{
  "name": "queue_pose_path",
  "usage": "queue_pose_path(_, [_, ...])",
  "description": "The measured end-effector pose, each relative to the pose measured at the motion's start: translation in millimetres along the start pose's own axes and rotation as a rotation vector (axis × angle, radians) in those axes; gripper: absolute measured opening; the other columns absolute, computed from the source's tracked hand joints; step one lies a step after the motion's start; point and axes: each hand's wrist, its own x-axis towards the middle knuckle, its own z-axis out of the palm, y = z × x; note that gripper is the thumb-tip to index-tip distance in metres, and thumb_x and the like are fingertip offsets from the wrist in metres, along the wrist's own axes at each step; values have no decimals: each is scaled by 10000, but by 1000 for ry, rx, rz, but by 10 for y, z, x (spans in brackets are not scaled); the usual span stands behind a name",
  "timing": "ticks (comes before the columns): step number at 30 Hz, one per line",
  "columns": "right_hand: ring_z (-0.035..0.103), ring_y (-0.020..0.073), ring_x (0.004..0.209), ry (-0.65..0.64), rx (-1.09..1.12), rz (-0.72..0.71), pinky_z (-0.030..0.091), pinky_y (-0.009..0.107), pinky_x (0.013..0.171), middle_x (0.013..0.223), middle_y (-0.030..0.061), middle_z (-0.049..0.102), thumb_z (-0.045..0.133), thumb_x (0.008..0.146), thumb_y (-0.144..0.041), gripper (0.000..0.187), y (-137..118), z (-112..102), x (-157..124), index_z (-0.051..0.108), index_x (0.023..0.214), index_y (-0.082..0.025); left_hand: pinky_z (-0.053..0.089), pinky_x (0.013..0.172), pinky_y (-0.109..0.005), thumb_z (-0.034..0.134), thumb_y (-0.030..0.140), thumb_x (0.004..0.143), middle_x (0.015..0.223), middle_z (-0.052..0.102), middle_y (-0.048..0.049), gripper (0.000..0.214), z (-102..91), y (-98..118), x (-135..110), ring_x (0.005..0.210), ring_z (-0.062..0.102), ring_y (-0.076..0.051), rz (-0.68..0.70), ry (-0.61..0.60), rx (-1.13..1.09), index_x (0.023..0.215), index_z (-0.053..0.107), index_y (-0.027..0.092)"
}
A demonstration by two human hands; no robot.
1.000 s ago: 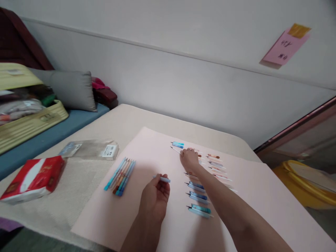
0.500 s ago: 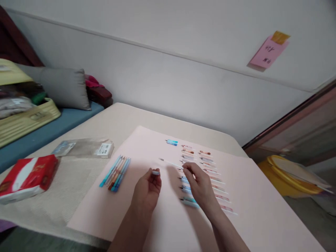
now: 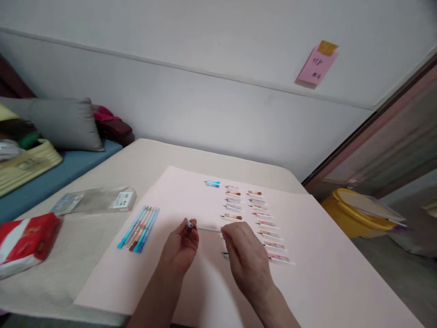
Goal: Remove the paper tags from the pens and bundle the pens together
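My left hand (image 3: 180,248) is closed on a small whitish-blue pen barrel (image 3: 190,224), whose round end shows between thumb and fingers. With a pinch of its fingertips, my right hand (image 3: 247,259) grips a thin white pen refill (image 3: 209,229). The refill lies level between the hands, its dark tip at my left fingertips; whether it touches the barrel I cannot tell. Under and beyond my right hand, pen parts and refills lie in two columns (image 3: 233,200) (image 3: 268,223), some hidden by the hand. Several pens (image 3: 139,231) lie side by side to the left.
A pink sheet (image 3: 112,291) covers much of the cloth-topped table (image 3: 143,155). Blue pen parts (image 3: 212,183) lie at its far side. Left are a clear plastic packet (image 3: 102,200) and a red tissue pack (image 3: 30,241). A yellow bin (image 3: 355,218) stands right; a wall rises behind.
The refill's tip has come to my left fingertips, my right hand moving nearer and lower. The whole view has turned slightly rightward.
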Motion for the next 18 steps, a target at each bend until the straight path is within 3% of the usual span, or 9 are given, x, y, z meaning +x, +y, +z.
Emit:
queue_pose_path(6, [479,183,788,3,-93,-62,423,315,655,816,76,553,455,833,-21,239,4,73,-57,521,1007,-171,504,456,-157,568,72,796,698,637,-54,14,11,-54,-20,572,618,-93,104,-9,63,798,567,86])
queue_pose_path(18, [500,166,761,5,5,12,413,292,652,791,60,553,453,856,-47,186,76,122,-68,542,949,-181,523,547,-188,630,101,742,756,645,-68,84,5,-72,-94,673,642,-124,368,-23,152,794,568,123])
